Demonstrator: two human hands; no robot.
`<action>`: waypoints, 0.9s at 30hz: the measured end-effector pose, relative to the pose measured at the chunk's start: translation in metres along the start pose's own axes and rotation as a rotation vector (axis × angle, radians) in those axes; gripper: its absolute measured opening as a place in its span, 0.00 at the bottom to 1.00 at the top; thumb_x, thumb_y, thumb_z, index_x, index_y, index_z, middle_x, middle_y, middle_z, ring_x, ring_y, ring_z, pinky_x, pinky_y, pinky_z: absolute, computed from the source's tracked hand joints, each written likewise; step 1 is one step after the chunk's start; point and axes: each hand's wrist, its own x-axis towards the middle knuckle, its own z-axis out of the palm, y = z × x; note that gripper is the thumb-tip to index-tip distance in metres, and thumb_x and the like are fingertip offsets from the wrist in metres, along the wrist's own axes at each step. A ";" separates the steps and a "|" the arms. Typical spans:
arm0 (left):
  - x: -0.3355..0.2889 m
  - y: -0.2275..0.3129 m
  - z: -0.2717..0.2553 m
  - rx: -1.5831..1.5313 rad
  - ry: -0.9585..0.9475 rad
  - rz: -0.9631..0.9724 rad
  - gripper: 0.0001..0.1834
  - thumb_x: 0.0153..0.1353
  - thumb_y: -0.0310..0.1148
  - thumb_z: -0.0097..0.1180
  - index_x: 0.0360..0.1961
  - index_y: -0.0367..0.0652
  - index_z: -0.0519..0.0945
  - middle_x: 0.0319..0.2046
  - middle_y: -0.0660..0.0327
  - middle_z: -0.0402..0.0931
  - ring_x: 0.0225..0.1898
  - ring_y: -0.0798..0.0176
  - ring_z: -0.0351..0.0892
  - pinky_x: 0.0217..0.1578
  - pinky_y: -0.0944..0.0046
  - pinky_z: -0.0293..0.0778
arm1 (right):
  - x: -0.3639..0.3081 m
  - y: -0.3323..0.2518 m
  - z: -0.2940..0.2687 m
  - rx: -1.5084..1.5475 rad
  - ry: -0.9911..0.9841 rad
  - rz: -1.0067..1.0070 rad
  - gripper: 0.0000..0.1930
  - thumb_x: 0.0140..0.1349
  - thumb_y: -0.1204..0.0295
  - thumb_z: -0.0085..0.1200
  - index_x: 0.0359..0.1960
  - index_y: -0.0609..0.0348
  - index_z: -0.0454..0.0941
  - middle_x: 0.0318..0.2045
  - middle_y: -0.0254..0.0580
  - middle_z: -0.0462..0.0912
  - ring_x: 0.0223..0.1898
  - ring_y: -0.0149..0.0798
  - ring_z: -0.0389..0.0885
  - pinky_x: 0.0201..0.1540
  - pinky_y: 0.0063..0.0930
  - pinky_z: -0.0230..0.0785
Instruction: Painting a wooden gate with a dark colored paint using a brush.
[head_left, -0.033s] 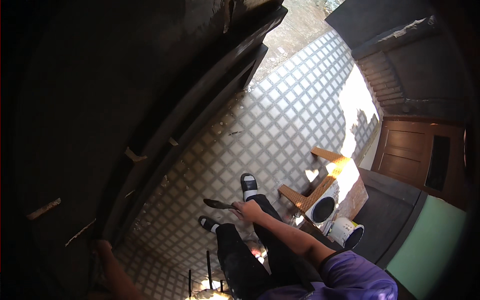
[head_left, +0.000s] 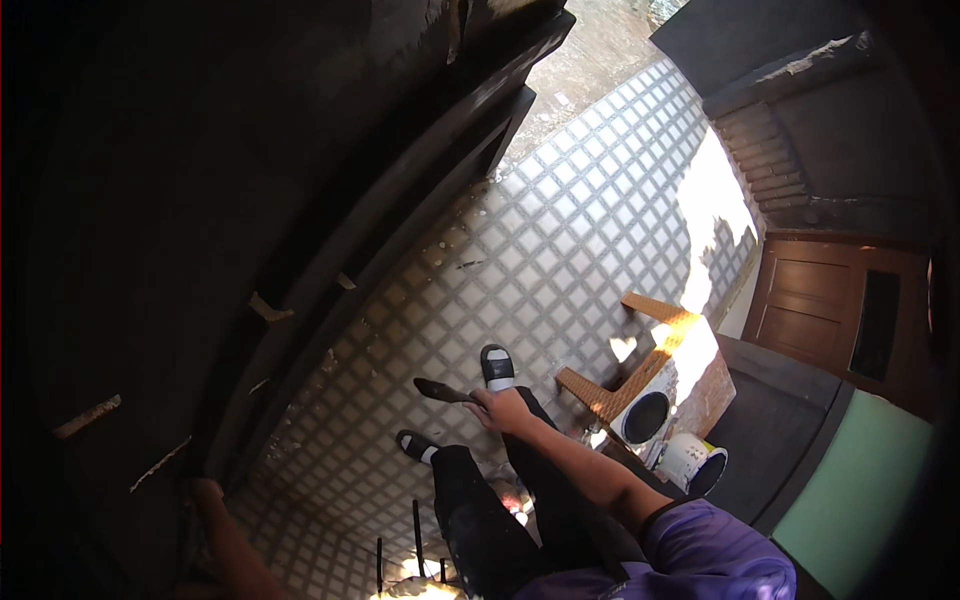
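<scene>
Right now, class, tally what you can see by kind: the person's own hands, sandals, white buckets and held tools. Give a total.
Hands: 2 (left hand, right hand)
Sandals: 2
White buckets: 2
Dark flat tool: 1
Total: 7

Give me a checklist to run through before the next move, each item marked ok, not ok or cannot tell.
1. Tool gripped: ok. The right hand is closed around one end of the dark flat tool.
2. Left hand hold: cannot tell. It is at the dark stepped surface, but shadow hides the contact.
3. Footing: ok. Both sandals are on the tiled floor.
4. Floor free of debris: not ok. Small pale bits lie near the dark stepped surface.
5. White bucket contents: cannot tell. Its mouth shows dark.
</scene>
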 end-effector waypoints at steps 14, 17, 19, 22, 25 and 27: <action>-0.028 0.016 -0.002 0.601 0.081 0.016 0.34 0.70 0.49 0.45 0.71 0.42 0.57 0.71 0.52 0.58 0.70 0.52 0.58 0.68 0.49 0.56 | 0.265 0.006 -0.338 -0.041 1.205 -0.076 0.17 0.63 0.76 0.54 0.54 0.63 0.77 0.31 0.54 0.80 0.31 0.51 0.80 0.37 0.40 0.71; -0.020 0.024 -0.001 0.631 0.077 0.070 0.33 0.70 0.49 0.45 0.70 0.43 0.59 0.70 0.53 0.58 0.70 0.52 0.59 0.67 0.48 0.57 | 0.263 -0.038 -0.301 0.124 1.166 0.000 0.20 0.61 0.76 0.56 0.56 0.62 0.77 0.27 0.50 0.78 0.28 0.41 0.77 0.35 0.35 0.69; 0.003 0.004 -0.005 0.641 0.078 0.089 0.33 0.70 0.50 0.45 0.70 0.44 0.59 0.70 0.54 0.59 0.70 0.52 0.59 0.67 0.48 0.58 | 0.238 -0.076 -0.244 0.236 1.054 0.070 0.22 0.61 0.77 0.57 0.59 0.61 0.76 0.26 0.49 0.78 0.27 0.38 0.77 0.34 0.33 0.69; 0.019 -0.012 -0.002 0.664 0.090 0.128 0.32 0.69 0.50 0.45 0.70 0.46 0.61 0.70 0.55 0.60 0.69 0.52 0.60 0.66 0.47 0.59 | 0.167 -0.115 -0.159 0.375 0.668 -0.014 0.18 0.61 0.78 0.58 0.54 0.63 0.79 0.24 0.45 0.77 0.25 0.33 0.74 0.30 0.30 0.66; -0.001 0.006 0.007 0.709 0.110 0.189 0.32 0.69 0.51 0.45 0.69 0.48 0.62 0.69 0.56 0.60 0.69 0.52 0.60 0.65 0.47 0.60 | 0.077 -0.120 -0.064 0.228 -0.145 -0.124 0.20 0.58 0.78 0.56 0.55 0.57 0.77 0.32 0.54 0.79 0.33 0.59 0.79 0.35 0.48 0.69; -0.013 0.008 0.005 0.730 0.121 0.209 0.32 0.69 0.51 0.45 0.69 0.49 0.62 0.69 0.57 0.61 0.69 0.53 0.61 0.65 0.46 0.60 | 0.028 -0.132 -0.034 0.245 -0.368 -0.058 0.19 0.60 0.74 0.54 0.54 0.57 0.76 0.30 0.56 0.79 0.36 0.61 0.80 0.37 0.52 0.69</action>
